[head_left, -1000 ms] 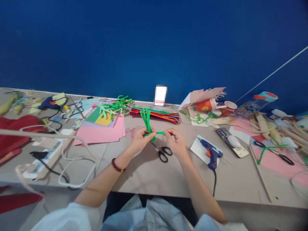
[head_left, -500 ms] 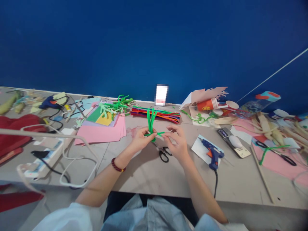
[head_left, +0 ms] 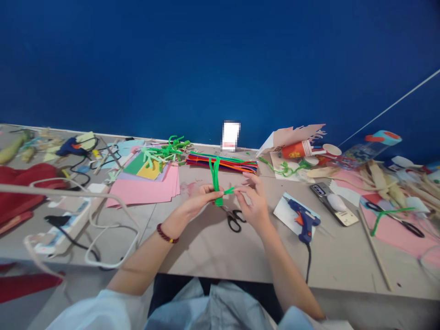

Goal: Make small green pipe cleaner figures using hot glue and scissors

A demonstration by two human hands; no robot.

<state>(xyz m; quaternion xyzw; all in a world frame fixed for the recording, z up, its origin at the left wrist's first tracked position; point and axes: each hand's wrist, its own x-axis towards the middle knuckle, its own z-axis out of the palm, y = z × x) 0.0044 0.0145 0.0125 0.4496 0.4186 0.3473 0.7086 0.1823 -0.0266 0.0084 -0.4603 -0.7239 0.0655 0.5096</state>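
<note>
Several green pipe cleaners (head_left: 215,175), bunched upright, are pinched between the thumb and fingers of my left hand (head_left: 201,198). A short green end sticks out sideways from the bunch, and its tip is between the thumb and fingertips of my right hand (head_left: 253,199). Below the bunch lie black-handled scissors (head_left: 234,222), their blades partly hidden by my hands. Behind my hands rests a pile of multicoloured pipe cleaners (head_left: 240,166). Bent green pipe cleaner pieces (head_left: 168,149) lie to the back left.
Pink paper sheets (head_left: 144,189) and a white power strip (head_left: 68,229) with looping cables are on the left. On the right are a blue glue gun (head_left: 304,220), a phone (head_left: 332,204), a wooden stick (head_left: 374,250) and red paper cups (head_left: 297,150). A blue wall (head_left: 206,68) stands behind.
My left fingers have shifted slightly on the bunch, so more of its lower end shows. The sideways green end now tilts up a little, and my right fingertips remain at its tip.
</note>
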